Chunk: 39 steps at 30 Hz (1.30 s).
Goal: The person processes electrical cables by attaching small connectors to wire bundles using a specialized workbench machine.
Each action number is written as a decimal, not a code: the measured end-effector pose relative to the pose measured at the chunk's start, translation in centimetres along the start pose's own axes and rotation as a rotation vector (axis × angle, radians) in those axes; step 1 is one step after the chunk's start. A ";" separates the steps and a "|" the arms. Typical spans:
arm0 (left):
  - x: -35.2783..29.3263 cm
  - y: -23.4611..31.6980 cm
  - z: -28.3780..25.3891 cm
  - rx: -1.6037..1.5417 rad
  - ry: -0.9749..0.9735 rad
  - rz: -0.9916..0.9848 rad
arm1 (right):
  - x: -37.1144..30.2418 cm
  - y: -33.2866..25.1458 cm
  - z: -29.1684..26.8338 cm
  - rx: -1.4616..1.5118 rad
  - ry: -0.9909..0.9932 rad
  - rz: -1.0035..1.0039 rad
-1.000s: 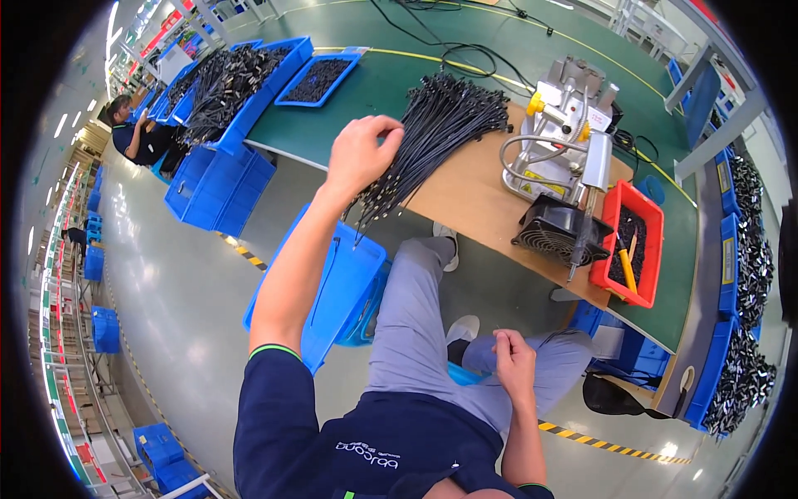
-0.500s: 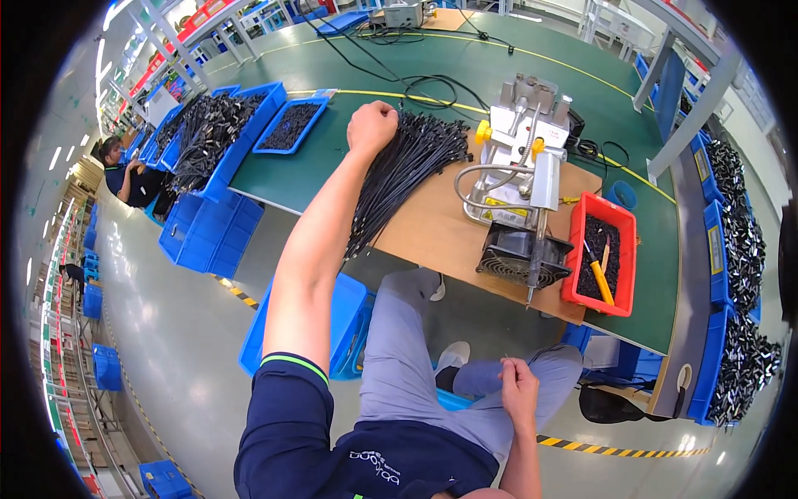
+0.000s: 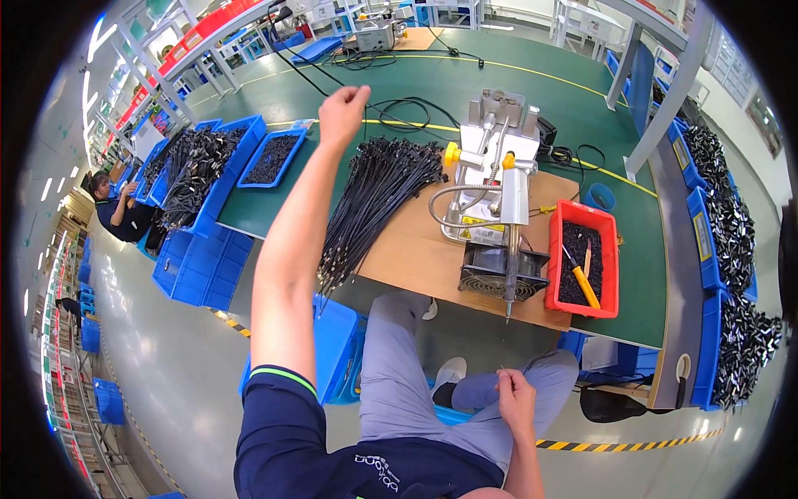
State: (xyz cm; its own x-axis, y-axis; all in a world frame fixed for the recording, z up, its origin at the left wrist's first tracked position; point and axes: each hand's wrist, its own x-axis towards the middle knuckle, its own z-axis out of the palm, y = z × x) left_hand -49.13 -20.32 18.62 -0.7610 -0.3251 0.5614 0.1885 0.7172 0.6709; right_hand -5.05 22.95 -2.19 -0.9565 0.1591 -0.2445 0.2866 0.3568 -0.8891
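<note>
My left hand (image 3: 342, 115) is raised over the green table, past the far end of a bundle of black cables (image 3: 378, 200). Its fingers are pinched together, and what they hold, if anything, cannot be made out. The cables lie fanned on the table, their near ends hanging over the front edge. Low over my right thigh, my right hand (image 3: 517, 399) is closed in a pinch; a tiny thin tip shows above the fingers, too small to name. A silver soldering machine (image 3: 490, 179) with a downward iron tip stands right of the cables.
Beside the machine, a red bin (image 3: 613, 291) holds small black parts and a yellow-handled tool (image 3: 584, 287). A black fan (image 3: 503, 273) sits below the machine. Blue bins (image 3: 253, 125) of cables stand left, with a blue tray (image 3: 274, 158) of black parts; more blue bins (image 3: 706, 349) line the right.
My left hand has risen off the far end of the cable bundle and moved away from it, still pinched. The view has shifted slightly; my right hand stays low over the thigh.
</note>
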 end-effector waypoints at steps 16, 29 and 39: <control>-22.6 22.7 -15.8 -0.589 -0.984 -0.241 | -1.3 -8.0 -2.4 0.427 -0.082 -0.321; -38.7 18.8 -10.6 -0.971 -1.378 -0.777 | -2.5 -12.1 -5.3 0.393 -0.333 -0.664; -42.2 19.3 -9.6 -0.570 -0.812 -0.043 | -3.1 -9.5 -4.4 0.485 -0.196 -0.466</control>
State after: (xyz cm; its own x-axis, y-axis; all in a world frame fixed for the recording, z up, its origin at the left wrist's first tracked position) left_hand -7.37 1.32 12.55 -0.9283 0.3295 0.1722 0.2593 0.2417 0.9351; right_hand -4.58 23.10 8.74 -0.9791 -0.0959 0.1794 -0.1686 -0.1112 -0.9794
